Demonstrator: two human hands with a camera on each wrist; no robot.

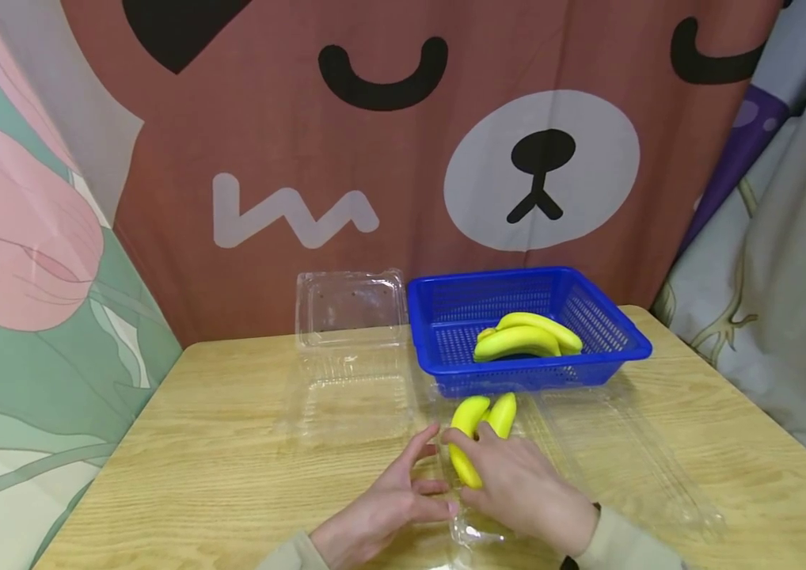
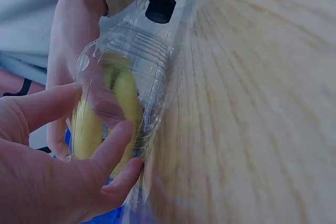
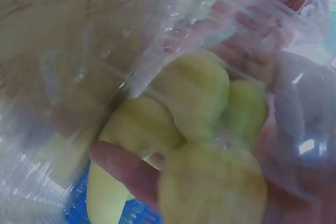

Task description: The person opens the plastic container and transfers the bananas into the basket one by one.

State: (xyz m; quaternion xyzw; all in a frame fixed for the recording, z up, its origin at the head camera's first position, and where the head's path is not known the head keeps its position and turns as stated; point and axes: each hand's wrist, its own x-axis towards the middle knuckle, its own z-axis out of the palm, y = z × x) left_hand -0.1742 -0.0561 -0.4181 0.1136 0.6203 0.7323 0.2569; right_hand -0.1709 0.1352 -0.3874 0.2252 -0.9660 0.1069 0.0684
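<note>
A bunch of yellow bananas (image 1: pixel 469 416) lies in a clear plastic clamshell box (image 1: pixel 476 532) at the front of the table. My right hand (image 1: pixel 520 487) reaches into the box from above and grips the bunch; in the right wrist view, a finger passes between the bananas (image 3: pixel 199 93). On the box's left side, my left hand (image 1: pixel 392 503) has its fingers spread. The left wrist view shows its fingertips (image 2: pixel 123 129) touching the clear wall, with the bananas (image 2: pixel 126 90) visible through the plastic.
Behind the box stands a blue plastic basket (image 1: pixel 431 360) with more bananas (image 1: pixel 520 343) inside. A second clear clamshell box (image 1: pixel 353 404) stands at the left, its lid raised. The first box's clear lid (image 1: pixel 631 459) extends right. A bear-print curtain (image 1: pixel 268 119) hangs behind the wooden table (image 1: pixel 218 443).
</note>
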